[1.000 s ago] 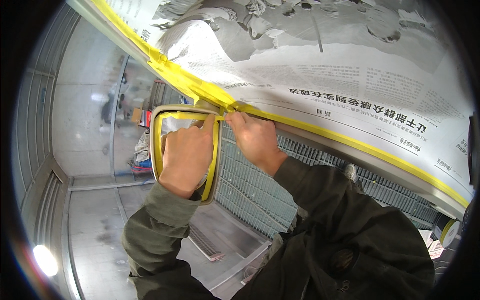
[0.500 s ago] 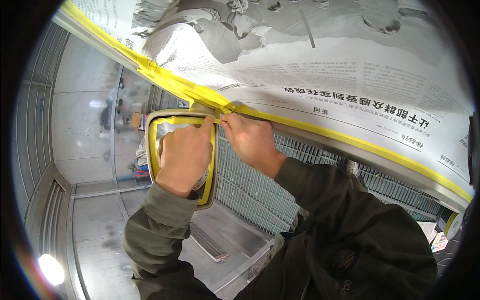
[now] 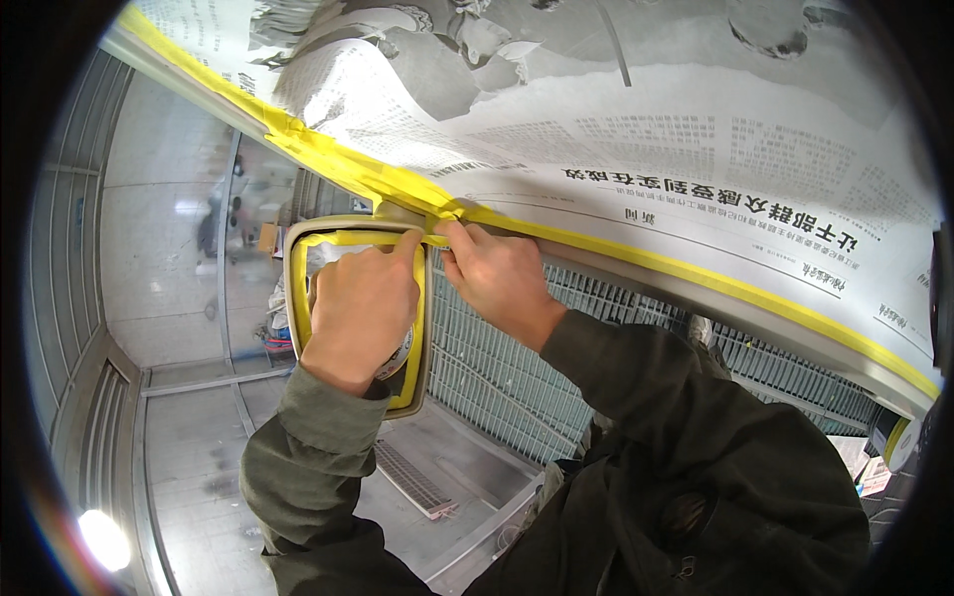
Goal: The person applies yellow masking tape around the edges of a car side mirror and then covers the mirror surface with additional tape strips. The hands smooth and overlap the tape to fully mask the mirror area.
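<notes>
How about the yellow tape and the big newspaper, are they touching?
Touching. The head view shows the yellow tape lying along the edge of the newspaper, with no gap.

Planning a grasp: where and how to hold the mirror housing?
Probably the mirror housing's beige left rim, coming from the left: that outer edge is bare, while the left hand covers much of the face and the right hand is near the upper right corner. Yellow tape lines the inner border; stay outside it.

Workshop, by floor grating [image 3: 497,363] and newspaper [image 3: 656,119] (edged with yellow tape [image 3: 397,189])
</notes>
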Demonstrator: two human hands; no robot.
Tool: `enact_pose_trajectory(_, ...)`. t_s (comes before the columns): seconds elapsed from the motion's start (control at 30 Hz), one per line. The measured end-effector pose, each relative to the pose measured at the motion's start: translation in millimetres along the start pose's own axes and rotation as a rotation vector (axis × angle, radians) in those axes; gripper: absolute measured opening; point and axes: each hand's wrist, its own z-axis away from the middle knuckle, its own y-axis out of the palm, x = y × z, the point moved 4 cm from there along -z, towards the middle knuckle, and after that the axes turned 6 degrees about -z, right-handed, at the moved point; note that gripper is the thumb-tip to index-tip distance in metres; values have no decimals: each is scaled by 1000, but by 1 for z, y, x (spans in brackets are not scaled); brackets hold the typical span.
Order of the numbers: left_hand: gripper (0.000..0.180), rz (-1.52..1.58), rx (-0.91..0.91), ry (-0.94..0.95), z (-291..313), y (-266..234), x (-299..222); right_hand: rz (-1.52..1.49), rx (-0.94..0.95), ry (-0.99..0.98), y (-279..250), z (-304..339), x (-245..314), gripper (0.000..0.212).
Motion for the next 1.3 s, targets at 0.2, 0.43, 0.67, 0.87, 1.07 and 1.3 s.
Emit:
enact_pose_trajectory(0.2, 39, 18, 2, -19, -1, 0, 1, 3, -22, -19, 4, 1, -2, 11)
enact_pose_trajectory(0.43, 36, 44, 46, 4, -11, -1, 6, -132, -27, -19, -2, 1, -2, 13)
enact_pose_trajectory(0.67, 32, -21, 78, 91, -19, -4, 7, -362, -28, 231, 3, -2, -1, 7)
enact_pose_trajectory(0.87, 17, -15, 35, 164, -21, -2, 9, -417, -15, 327, 5, -3, 2, 7)
enact_pose_trajectory(1.07, 13, -42, 23, 195, -22, 1, 10, -395, -23, 334, 9, -4, 9, 6)
enact_pose_trajectory(1.3, 16, -83, 28, 202, -22, 2, 9, -351, 9, 272, 9, -6, 15, 6)
